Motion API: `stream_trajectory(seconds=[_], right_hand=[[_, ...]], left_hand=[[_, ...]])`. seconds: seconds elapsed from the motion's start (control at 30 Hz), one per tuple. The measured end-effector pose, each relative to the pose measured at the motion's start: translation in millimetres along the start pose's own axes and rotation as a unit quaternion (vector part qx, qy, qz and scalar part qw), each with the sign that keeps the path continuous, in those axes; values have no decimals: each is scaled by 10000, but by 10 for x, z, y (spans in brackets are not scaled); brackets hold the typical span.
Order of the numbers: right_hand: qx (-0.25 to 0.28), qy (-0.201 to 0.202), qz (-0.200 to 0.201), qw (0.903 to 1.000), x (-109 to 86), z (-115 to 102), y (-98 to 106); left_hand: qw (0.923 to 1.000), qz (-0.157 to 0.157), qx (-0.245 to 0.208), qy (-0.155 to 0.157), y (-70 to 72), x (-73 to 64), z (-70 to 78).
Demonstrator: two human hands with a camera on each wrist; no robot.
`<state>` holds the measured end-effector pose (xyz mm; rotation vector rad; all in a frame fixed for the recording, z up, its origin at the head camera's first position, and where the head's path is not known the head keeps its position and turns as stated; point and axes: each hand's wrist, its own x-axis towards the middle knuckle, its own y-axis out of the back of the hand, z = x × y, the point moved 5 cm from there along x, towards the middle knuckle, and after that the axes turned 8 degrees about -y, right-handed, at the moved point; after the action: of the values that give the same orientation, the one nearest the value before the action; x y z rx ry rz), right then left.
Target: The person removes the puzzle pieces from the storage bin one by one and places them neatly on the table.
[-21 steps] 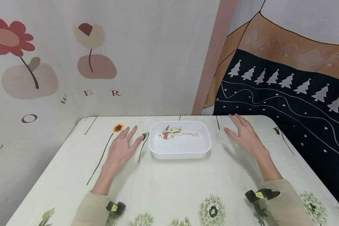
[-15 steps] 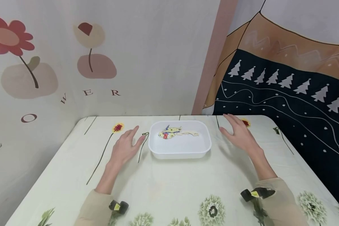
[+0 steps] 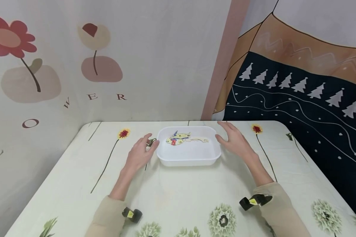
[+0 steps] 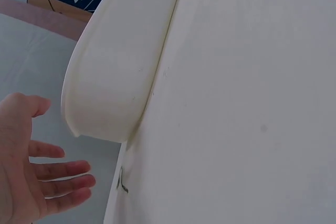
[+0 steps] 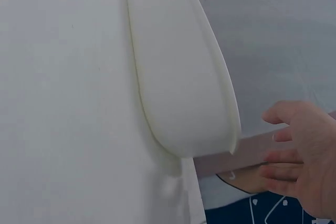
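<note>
A white plastic tub with rounded corners stands near the back edge of the table. Flat cream shapes with blue and red patches lie on its bottom; what they are does not show clearly. My left hand is just off the tub's left end, fingers extended and thumb toward the rim. At the opposite end is my right hand, fingers spread, its thumb tip right by the rim. Both wrist views show a gap between the tub wall and each hand. Neither hand holds anything.
A white cloth printed with flowers covers the table. Behind it hangs a pale curtain with printed flowers and letters. A dark cloth with white trees borders the right side. Black devices are strapped to both wrists.
Both hands have moved inward toward the tub, the left hand to the right and the right hand to the left. The tub and the shapes in it stay in place.
</note>
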<state>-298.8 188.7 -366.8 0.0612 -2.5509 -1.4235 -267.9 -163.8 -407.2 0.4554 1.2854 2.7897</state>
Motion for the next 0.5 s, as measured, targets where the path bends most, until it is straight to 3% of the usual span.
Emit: stream_trajectory(seconds=[0.33, 0.5], right_hand=[[255, 589, 62, 9979, 115, -231, -288], [232, 700, -144, 9972, 169, -316, -452]], left_hand=[[9988, 177, -435, 105, -106, 68, 20], [9976, 242, -617, 177, -139, 90, 43]])
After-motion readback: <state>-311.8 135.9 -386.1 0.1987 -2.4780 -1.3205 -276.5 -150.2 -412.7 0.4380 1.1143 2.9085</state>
